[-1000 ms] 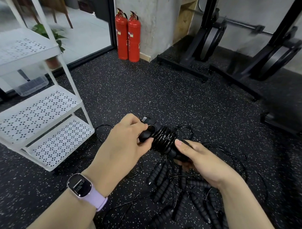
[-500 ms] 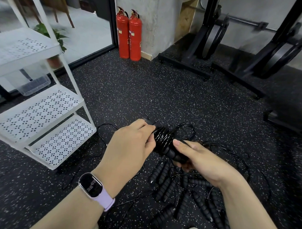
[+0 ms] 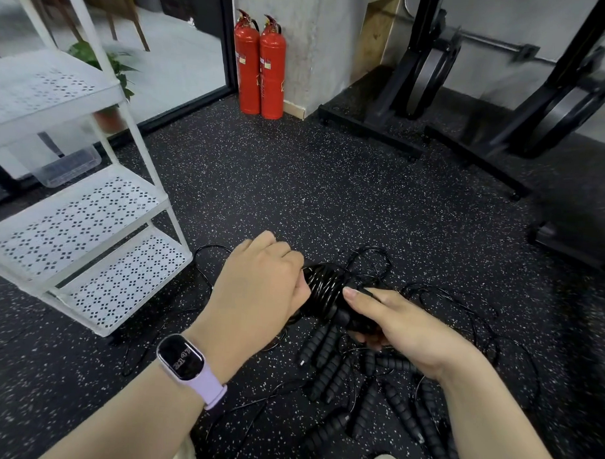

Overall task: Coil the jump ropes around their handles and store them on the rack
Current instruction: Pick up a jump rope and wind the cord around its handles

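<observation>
Winding the last turns of cord onto one pair of jump-rope handles

The coiled jump rope [image 3: 326, 288] is held low over the floor, well to the right of the white rack [image 3: 88, 222], with the pile of loose jump ropes [image 3: 374, 386] lying on the floor just beneath it. The right hand [image 3: 404, 322] is clamped round the near end of the handles, thumb laid flat along the top. The left hand [image 3: 261, 283] is curled at the far end of the coil; its fingertips are hidden, so what it pinches cannot be told. To do this well, I judge each new turn should lie snug against the glossy wraps already there, with steady tension. The right thumb should pin the coil so nothing slackens before the end is tucked in.
</observation>
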The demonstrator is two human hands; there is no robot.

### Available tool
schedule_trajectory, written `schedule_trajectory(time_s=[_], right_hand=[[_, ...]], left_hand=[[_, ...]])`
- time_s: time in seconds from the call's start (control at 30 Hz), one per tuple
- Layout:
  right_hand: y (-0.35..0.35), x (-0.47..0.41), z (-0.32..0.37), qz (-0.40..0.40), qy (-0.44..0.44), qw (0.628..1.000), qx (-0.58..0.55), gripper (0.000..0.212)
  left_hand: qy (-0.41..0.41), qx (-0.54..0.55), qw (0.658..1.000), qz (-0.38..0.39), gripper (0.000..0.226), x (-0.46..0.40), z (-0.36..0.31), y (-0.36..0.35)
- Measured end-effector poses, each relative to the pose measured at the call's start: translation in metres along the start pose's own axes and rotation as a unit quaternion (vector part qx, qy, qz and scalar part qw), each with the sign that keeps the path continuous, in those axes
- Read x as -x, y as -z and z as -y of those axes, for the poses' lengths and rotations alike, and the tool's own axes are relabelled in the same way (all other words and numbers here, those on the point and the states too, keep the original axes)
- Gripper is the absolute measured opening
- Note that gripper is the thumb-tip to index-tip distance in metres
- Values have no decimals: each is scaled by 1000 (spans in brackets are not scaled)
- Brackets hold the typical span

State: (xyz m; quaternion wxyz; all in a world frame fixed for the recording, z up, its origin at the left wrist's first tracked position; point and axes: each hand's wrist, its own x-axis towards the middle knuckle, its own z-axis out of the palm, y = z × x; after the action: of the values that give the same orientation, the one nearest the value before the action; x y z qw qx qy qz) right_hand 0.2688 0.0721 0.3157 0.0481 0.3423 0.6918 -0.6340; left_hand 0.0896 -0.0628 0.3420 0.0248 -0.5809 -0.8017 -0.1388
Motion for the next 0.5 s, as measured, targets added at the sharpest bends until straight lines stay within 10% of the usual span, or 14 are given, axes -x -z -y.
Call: schedule_trajectory(time_s=[0.5], right_hand=[[-1,-5,4,72,34,991,-105,59]], left_hand=[[202,374,904,40,32,3,-6,12]])
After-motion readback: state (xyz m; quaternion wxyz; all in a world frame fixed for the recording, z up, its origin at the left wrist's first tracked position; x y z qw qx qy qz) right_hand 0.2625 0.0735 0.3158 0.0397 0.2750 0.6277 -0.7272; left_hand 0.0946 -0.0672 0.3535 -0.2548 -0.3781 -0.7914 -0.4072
